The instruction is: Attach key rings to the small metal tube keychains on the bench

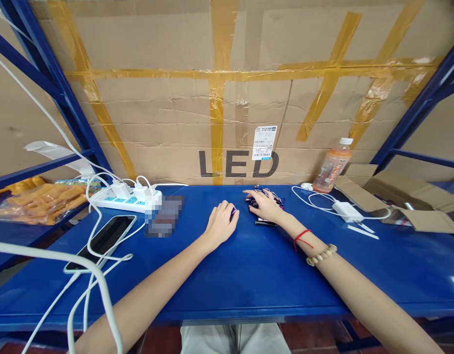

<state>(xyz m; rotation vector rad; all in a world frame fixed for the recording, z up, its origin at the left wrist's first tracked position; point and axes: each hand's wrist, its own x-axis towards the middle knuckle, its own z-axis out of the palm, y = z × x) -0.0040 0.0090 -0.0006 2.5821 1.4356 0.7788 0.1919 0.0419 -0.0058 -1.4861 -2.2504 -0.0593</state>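
On the blue tabletop (249,275), my left hand (220,225) rests with its fingers curled down round a small dark purple object (233,213). Only a bit of that object shows between thumb and forefinger, so its kind is unclear. My right hand (266,206) lies over a small pile of dark, slim items with cords (277,197), its fingers spread and touching the pile. Under this palm, a short black rod-like piece (264,222) sticks out at the near side. Much of the pile is hidden by the hand.
At left are a white power strip (118,200) with chargers, a phone (105,241), loose white cables and bagged orange gloves (46,201). To the right stand a drink bottle (332,167), a white adapter (347,211) and an opened carton (407,196). Taped cardboard (156,118) closes off the back.
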